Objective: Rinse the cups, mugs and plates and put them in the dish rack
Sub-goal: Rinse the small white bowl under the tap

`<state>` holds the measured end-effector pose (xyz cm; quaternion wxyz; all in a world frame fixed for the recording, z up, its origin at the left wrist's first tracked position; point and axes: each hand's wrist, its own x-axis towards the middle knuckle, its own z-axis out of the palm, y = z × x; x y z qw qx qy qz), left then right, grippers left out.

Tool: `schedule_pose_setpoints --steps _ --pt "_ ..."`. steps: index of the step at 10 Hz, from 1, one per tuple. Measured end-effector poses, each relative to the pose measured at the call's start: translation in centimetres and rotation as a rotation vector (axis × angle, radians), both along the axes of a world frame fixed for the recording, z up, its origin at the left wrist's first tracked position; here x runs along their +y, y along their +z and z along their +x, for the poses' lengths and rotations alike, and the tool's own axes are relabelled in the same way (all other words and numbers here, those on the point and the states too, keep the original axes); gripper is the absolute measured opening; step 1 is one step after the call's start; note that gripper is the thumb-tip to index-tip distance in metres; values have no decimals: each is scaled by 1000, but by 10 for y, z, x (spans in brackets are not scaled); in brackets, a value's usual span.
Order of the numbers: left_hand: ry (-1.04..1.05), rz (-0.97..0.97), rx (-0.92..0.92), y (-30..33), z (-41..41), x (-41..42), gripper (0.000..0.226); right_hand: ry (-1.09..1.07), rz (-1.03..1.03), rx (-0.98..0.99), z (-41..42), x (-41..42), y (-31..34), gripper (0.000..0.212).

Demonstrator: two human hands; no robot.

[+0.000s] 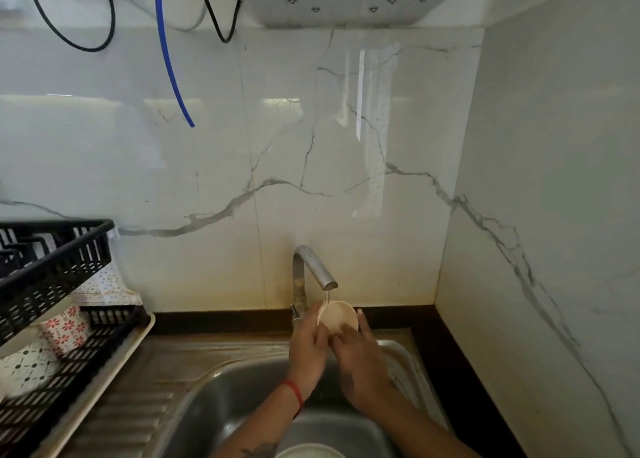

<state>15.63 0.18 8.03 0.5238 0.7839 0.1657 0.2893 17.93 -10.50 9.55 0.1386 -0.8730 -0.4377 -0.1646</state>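
Observation:
Both my hands hold a small cream cup (337, 315) under the steel tap (313, 267), with a thin stream of water running into its tilted mouth. My left hand (308, 347) grips the cup's left side. My right hand (360, 357) clasps it from the right and below, fingers over the rim. The black plastic dish rack (52, 274) stands at the left on a tray, with a red-patterned mug (67, 329) and a green-patterned piece (27, 364) in its lower tier. A pale plate or bowl (310, 451) lies in the sink at the bottom edge.
The steel sink basin (214, 409) sits below my hands, with its ribbed drainboard (138, 405) to the left. Marble-look walls close the back and right. A blue hose (169, 59) and black cables hang at upper left. A dark counter strip (460, 371) borders the sink's right.

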Motion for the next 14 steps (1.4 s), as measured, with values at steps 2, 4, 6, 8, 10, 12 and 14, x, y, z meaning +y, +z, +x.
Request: schedule_pose_setpoints --steps 2,4,6,8,10,12,14 --pt "-72 193 189 -3 -8 21 33 153 -140 -117 10 -19 5 35" --pt "-108 -415 64 15 -5 -9 27 -33 -47 199 1 27 -12 51" --pt "-168 -546 164 8 -15 3 32 173 -287 39 10 -18 -22 46" --pt "-122 -593 103 21 -8 -11 28 51 -171 -82 15 -1 -14 50" --pt "-120 -416 147 27 -9 3 25 142 -133 -12 14 1 -17 54" --pt "-43 -627 90 12 -6 -11 30 154 49 80 5 -3 -11 42" --pt "-49 -499 183 8 -12 -3 25 261 -190 -41 11 -24 -11 44"
